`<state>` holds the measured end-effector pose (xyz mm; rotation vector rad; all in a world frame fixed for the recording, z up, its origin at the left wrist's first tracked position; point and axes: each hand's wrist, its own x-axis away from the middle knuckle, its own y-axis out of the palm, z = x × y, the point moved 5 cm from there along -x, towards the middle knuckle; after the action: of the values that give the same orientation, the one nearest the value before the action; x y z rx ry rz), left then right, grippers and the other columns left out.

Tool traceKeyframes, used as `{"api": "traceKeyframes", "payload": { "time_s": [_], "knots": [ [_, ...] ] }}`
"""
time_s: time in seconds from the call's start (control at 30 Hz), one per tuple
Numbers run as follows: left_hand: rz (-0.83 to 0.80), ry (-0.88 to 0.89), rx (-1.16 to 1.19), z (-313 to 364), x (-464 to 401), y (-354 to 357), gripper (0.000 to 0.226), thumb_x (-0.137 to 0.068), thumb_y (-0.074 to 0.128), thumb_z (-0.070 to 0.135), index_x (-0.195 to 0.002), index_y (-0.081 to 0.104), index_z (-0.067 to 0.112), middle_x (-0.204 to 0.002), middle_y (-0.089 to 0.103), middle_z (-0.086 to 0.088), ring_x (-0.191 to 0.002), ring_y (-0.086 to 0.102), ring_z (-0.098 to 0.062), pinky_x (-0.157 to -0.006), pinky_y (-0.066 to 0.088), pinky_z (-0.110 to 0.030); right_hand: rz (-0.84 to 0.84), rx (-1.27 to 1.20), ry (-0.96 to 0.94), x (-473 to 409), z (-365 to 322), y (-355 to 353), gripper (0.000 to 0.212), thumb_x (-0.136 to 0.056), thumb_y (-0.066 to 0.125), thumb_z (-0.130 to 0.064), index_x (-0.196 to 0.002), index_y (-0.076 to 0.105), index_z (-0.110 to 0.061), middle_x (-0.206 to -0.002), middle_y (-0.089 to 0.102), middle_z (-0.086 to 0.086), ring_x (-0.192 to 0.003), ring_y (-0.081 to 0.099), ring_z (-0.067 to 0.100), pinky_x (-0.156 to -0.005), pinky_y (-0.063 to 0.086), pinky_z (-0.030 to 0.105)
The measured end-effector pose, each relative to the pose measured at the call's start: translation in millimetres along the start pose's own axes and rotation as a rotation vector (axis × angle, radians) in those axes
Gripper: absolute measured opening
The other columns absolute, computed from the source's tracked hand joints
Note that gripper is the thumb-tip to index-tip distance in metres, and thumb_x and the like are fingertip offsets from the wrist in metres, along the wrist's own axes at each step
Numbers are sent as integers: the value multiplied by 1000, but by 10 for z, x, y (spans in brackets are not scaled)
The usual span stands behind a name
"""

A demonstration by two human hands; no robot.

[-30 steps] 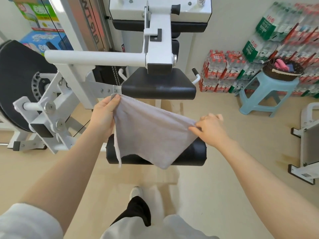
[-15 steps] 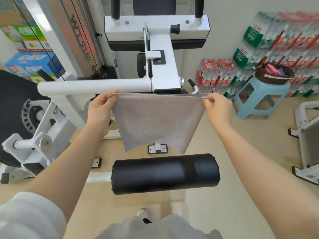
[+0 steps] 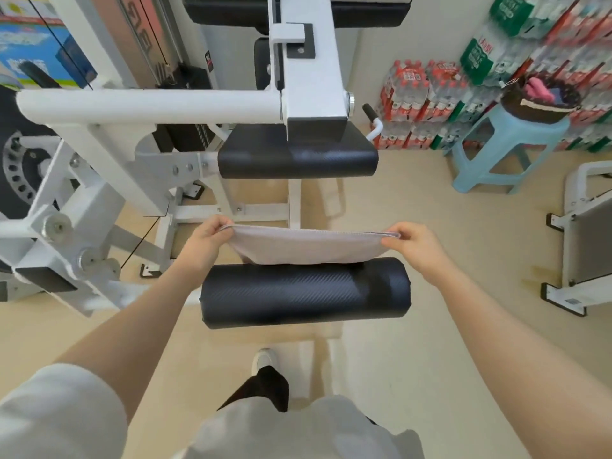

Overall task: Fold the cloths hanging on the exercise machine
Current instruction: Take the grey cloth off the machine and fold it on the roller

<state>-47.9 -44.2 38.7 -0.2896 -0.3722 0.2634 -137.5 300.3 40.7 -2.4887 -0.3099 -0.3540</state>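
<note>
1. A light blue plastic stool (image 3: 506, 150) stands on the beige floor (image 3: 414, 342) at the right
2. A dark round basket (image 3: 538, 102) sits on the stool, with something pink (image 3: 538, 89) inside
3. Shrink-wrapped packs of red-labelled bottles (image 3: 417, 94) are stacked against the wall behind the stool
4. Green-labelled bottle packs (image 3: 486, 54) lean above them
5. A blue printed carton (image 3: 36, 51) stands at the far left
6. A white metal frame (image 3: 583, 233) is at the right edge
</note>
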Motion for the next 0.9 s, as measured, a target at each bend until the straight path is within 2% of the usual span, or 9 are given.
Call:
{"api": "traceKeyframes", "payload": {
  "time_s": [0.1, 0.2, 0.33, 0.47, 0.6, 0.73, 0.8, 0.9],
  "knots": [
    [-52, -12, -22, -174, 167, 97, 21, -90, 48, 21, -71, 49, 30, -73, 41, 1, -73, 37, -17, -66, 28, -30, -66, -134, 33, 172, 142, 75, 22, -87, 52, -2, -69, 53, -14, -70, 50, 0, -67, 43, 13, -62, 33, 25],
    [-51, -21, -102, -309, 380, 181, 11, -82, 45, 32, -72, 48, 34, -72, 42, 1, -68, 37, -16, -63, 29, -30, -106, -146, 45, 300, 338, 126, 24, -89, 45, -1, -70, 48, -15, -70, 45, 0, -65, 40, 14, -59, 30, 27],
    [-68, -49, -184, -582, 665, 373, 14, -94, 44, 22, -80, 44, 24, -72, 41, 1, -67, 37, -16, -59, 29, -30, -146, -22, 82, 490, 671, 206, 23, -89, 47, -5, -71, 46, -20, -74, 46, -3, -69, 39, 14, -60, 28, 28],
    [-115, -98, -270, -893, 879, 553, 16, -96, 40, 23, -81, 42, 21, -75, 43, -2, -69, 38, -19, -61, 29, -31, -179, 165, 126, 655, 926, 319, 13, -89, 45, -10, -78, 47, -17, -82, 50, 3, -74, 42, 20, -58, 31, 29],
    [-166, -174, -275, -1045, 962, 657, 19, -97, 41, 20, -78, 43, 22, -75, 44, -1, -68, 38, -17, -59, 30, -29, -206, 230, 171, 690, 1054, 405, 7, -90, 42, -11, -87, 49, -10, -87, 52, 6, -77, 44, 22, -58, 32, 28],
    [-258, -185, -248, -1020, 877, 631, 19, -95, 46, 19, -76, 48, 24, -75, 46, 4, -72, 39, -15, -65, 31, -29, -198, 275, 158, 602, 1032, 425, 6, -88, 46, -9, -87, 52, -9, -83, 54, 5, -76, 46, 23, -58, 34, 28],
    [-282, -187, -229, -991, 783, 608, 19, -93, 48, 16, -76, 50, 23, -74, 49, 5, -73, 41, -15, -67, 32, -29, -168, 324, 163, 493, 994, 429, 10, -85, 46, -6, -87, 54, -12, -85, 57, 7, -79, 50, 26, -61, 37, 30],
    [-284, -187, -228, -980, 608, 602, 16, -92, 52, 17, -77, 54, 23, -75, 52, 5, -73, 44, -16, -70, 36, -30, -145, 467, 98, 287, 814, 548, 37, -79, 42, 0, -109, 58, -14, -114, 58, 10, -103, 53, 31, -85, 47, 38]
  ]
}}
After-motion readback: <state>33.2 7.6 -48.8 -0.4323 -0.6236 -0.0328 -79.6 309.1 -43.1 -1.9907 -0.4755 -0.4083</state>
